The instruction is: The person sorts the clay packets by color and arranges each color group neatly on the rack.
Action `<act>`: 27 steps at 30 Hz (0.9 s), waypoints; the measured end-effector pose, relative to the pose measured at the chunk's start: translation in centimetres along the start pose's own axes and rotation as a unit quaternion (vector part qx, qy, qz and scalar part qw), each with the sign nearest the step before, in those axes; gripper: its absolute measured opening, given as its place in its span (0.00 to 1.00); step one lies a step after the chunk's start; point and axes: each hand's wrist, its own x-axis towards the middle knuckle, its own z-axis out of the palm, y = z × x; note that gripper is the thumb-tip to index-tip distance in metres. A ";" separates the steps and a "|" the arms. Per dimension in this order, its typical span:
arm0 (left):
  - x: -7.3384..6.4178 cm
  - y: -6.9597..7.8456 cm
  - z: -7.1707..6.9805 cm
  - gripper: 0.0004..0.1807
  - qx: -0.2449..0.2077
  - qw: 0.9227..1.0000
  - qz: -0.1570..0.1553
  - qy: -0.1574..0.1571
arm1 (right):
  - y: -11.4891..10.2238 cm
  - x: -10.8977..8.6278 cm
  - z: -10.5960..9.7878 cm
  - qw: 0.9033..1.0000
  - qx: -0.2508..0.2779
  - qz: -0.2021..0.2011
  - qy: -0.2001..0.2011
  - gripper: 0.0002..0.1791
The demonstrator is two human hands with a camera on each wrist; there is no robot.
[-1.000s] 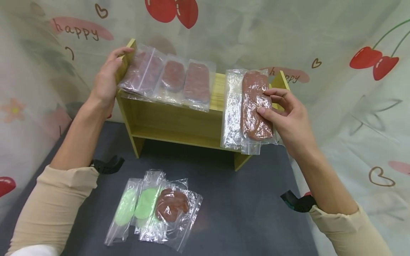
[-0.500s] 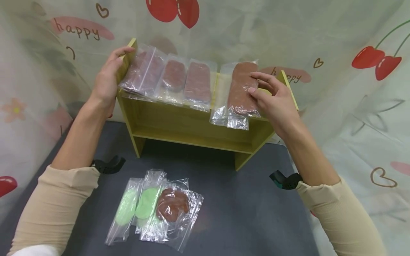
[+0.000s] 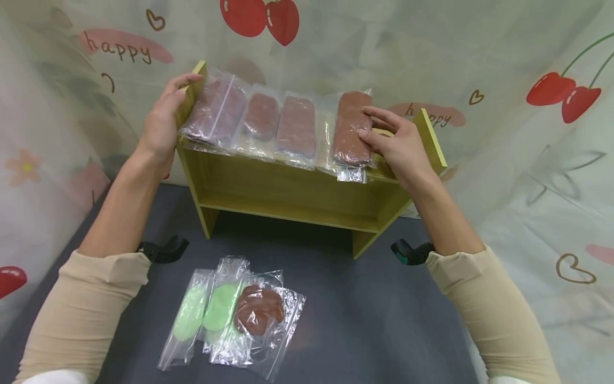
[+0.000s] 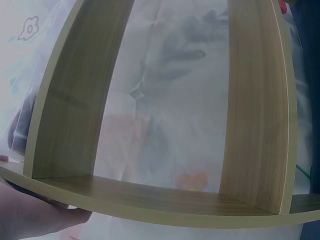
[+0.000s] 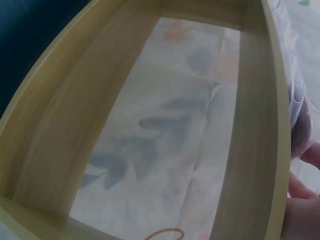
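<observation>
A small wooden shelf (image 3: pixel 283 194) stands near the cloth backdrop. My left hand (image 3: pixel 160 122) grips its left side panel at the top; thumb and part of the palm show in the left wrist view. With thumb and fingers my right hand (image 3: pixel 400 144) pinches the right edge of a clear zip bag holding a long brown slab (image 3: pixel 352 125), over the top board's right part. To its left lie other bagged slabs in a row: a reddish-brown one (image 3: pixel 296 125), a shorter one (image 3: pixel 261 114) and a wider bag (image 3: pixel 218 109) beside the left panel.
On the dark table (image 3: pixel 360 309) in front, several overlapping clear bags hold green ovals (image 3: pixel 221 306) and a round brown piece (image 3: pixel 259 309). The shelf's right side panel (image 3: pixel 429 138) rises just beyond my right hand. Printed cloth (image 3: pixel 345 48) hangs behind and at both sides.
My right hand has brought the bagged brown slab leftward and back, from in front of the shelf onto its top board beside the row. The left hand keeps its grip on the panel.
</observation>
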 end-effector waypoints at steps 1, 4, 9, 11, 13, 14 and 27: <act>0.0 0.0 0.0 0.26 0.002 1.000 0.000 0.000 | 0.1 0.2 0.0 1.000 -0.016 -0.003 0.000 0.27; 0.0 0.0 0.0 0.26 0.007 1.000 0.000 -0.001 | 0.3 0.5 0.1 0.997 -0.071 -0.013 0.003 0.27; 0.0 -0.1 0.0 0.26 0.003 1.000 0.000 -0.001 | 0.5 0.6 0.3 0.981 -0.193 -0.026 0.011 0.26; 0.0 0.0 0.0 0.26 -0.004 1.000 0.000 -0.001 | 0.5 0.5 0.5 0.971 -0.235 -0.028 0.016 0.25; 0.0 0.0 0.0 0.26 -0.014 1.000 -0.001 0.000 | 0.5 0.5 0.6 0.965 -0.261 -0.030 0.020 0.23; 0.0 0.0 0.0 0.26 -0.016 1.000 -0.001 0.000 | 0.5 0.5 0.7 0.962 -0.271 -0.032 0.023 0.22; 0.0 0.0 0.0 0.26 0.008 1.000 -0.002 0.000 | 1.2 -1.0 0.6 0.977 -0.189 -0.075 0.064 0.16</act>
